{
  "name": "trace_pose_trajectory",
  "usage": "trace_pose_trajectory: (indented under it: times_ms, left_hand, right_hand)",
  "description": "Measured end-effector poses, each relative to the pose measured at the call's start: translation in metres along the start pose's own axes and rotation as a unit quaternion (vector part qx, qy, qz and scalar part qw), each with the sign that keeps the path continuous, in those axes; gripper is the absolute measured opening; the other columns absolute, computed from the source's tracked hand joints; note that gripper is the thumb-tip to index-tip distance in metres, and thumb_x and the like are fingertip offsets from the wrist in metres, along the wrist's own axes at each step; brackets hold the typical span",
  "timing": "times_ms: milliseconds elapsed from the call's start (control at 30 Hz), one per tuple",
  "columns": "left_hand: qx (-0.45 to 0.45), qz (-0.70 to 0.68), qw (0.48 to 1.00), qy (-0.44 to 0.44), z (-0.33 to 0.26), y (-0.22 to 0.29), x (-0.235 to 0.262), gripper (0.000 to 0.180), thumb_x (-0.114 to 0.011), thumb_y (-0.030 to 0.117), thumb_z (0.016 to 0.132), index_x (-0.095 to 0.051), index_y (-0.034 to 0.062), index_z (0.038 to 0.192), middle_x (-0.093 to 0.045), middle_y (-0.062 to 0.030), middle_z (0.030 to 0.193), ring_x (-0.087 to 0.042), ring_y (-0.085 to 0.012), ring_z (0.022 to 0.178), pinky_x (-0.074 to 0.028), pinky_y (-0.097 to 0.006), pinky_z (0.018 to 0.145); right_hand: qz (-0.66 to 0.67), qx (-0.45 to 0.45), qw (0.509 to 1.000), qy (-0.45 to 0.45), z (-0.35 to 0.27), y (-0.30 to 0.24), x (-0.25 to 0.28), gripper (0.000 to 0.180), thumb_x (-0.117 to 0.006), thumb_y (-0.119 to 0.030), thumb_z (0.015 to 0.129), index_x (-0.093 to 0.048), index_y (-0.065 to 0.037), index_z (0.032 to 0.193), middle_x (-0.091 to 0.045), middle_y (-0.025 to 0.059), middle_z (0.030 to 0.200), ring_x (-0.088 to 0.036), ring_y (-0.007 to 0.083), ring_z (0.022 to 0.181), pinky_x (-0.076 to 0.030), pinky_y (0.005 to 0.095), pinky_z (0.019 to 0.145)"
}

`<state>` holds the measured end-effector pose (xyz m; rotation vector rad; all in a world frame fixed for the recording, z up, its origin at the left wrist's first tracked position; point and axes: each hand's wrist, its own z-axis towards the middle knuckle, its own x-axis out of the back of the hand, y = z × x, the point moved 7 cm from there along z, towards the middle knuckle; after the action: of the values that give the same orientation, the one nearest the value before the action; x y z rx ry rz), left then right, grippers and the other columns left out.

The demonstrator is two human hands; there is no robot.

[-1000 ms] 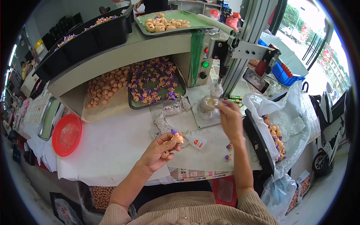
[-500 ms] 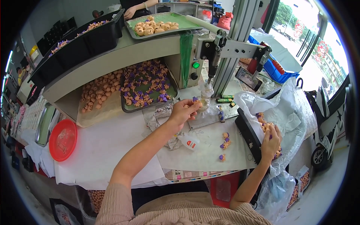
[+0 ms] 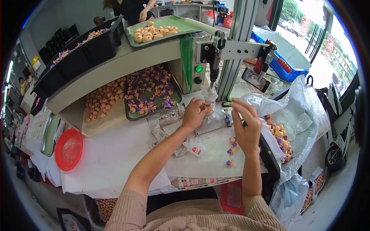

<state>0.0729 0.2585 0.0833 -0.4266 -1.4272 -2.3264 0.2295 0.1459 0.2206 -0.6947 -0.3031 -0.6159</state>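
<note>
My left hand [image 3: 194, 115] is closed in a pinch on a small peach-and-purple doll figure [image 3: 208, 108]. It holds the figure beside the plastic-wrapped lower end of the press [image 3: 211, 94]. My right hand [image 3: 248, 127] is raised above the table with its fingers stretched out, and I see nothing in them. To its right a black bin [image 3: 271, 157], lined with plastic, contains a heap of similar figures [image 3: 280, 138]. Several loose figures [image 3: 232, 148] lie on the paper between my forearms. A white squeeze bottle [image 3: 194, 148] rests by my left forearm.
Under the shelf are a dark tray [image 3: 135, 117] of purple figures and a pile of peach heads [image 3: 106, 98]. A red dish [image 3: 68, 150] sits at the left. Above stand a black bin [image 3: 83, 50] and a green tray [image 3: 185, 24]. A phone [image 3: 255, 80] leans behind the press.
My right hand has left the bin of figures and moved left and up toward the press. My left hand has shifted slightly right, bringing its figure against the press's lower end.
</note>
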Motion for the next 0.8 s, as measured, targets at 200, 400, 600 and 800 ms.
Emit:
trace_pose_trajectory:
  times_ms: [200,400,600,800]
  left_hand:
    - [-0.008,-0.056,0.998,0.014,-0.001,0.006,0.009,0.026,-0.075,0.008,0.069,-0.054,-0.0006,0.081,-0.047,-0.0081,0.079,-0.048,-0.0216,0.069,-0.041,-0.032,0.066]
    - [-0.006,-0.080,0.997,0.021,-0.001,0.005,0.006,0.026,-0.076,0.008,0.068,-0.054,-0.0007,0.080,-0.047,-0.0069,0.078,-0.047,-0.0198,0.068,-0.040,-0.031,0.065]
    - [0.024,-0.039,0.999,0.004,-0.003,-0.008,0.008,0.028,-0.077,0.005,0.066,-0.055,-0.0008,0.082,-0.045,-0.0044,0.075,-0.045,-0.0164,0.066,-0.041,-0.029,0.062]
    - [0.264,-0.282,0.922,-0.033,-0.040,-0.022,0.029,0.028,-0.068,0.004,0.078,-0.052,0.0021,0.101,-0.049,-0.0017,0.084,-0.051,-0.0116,0.071,-0.044,-0.024,0.058]
  right_hand:
    - [-0.073,0.188,0.960,0.194,0.108,-0.044,-0.019,0.045,-0.067,-0.015,0.083,-0.055,0.000,0.124,-0.065,0.0171,0.107,-0.061,0.0269,0.101,-0.045,0.0358,0.089]
    - [0.141,-0.017,0.989,0.030,0.193,-0.032,-0.029,0.064,-0.069,-0.023,0.082,-0.043,0.002,0.134,-0.064,0.0146,0.095,-0.059,0.0167,0.084,-0.046,0.0307,0.076]
    - [0.439,0.135,0.888,0.020,0.140,-0.093,0.045,0.028,-0.052,-0.025,0.094,-0.061,0.002,0.096,-0.049,0.0039,0.064,-0.053,0.0117,0.066,-0.043,0.0307,0.075]
    - [0.219,0.233,0.943,0.095,0.044,-0.058,0.027,0.031,-0.060,-0.025,0.089,-0.062,0.004,0.098,-0.064,0.0142,0.087,-0.062,0.0253,0.085,-0.046,0.0433,0.087]
